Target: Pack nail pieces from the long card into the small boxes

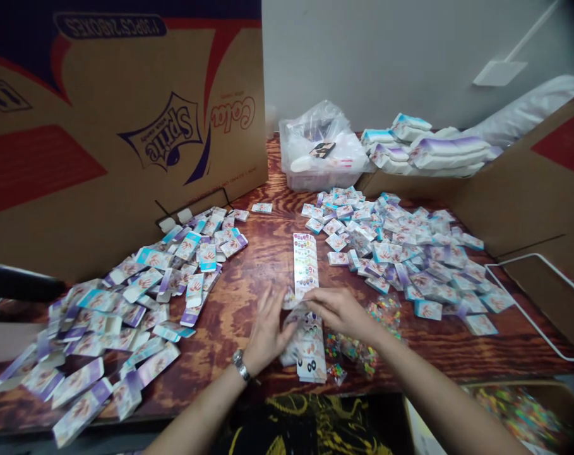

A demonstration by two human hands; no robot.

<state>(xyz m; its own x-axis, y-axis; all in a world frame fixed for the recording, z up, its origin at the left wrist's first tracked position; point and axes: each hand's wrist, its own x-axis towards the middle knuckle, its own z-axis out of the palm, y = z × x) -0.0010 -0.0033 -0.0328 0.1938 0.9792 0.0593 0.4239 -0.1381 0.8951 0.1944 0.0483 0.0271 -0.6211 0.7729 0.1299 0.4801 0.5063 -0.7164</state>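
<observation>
Near the table's front edge, my left hand (266, 325), with a metal watch (240, 365) on its wrist, curls round a crumpled clear plastic packet (297, 315). My right hand (340, 311) pinches the same packet from the other side, with thumb and fingers together. Motion smears the fingertips, and the packet's contents are hard to make out. Beneath both hands runs a long row of overlapping printed cards (306, 259) with coloured dots and ovals. Just right of the cards lie clear bags of small multicoloured pieces (362, 351).
Small printed boxes are heaped at left (144, 297), several with open flaps, and at right (400, 246). A large carton (125, 126) walls the left side, another carton (542, 208) the right. Behind stands a plastic-lined tub (324, 180). A box of colourful pieces (523, 411) sits lower right.
</observation>
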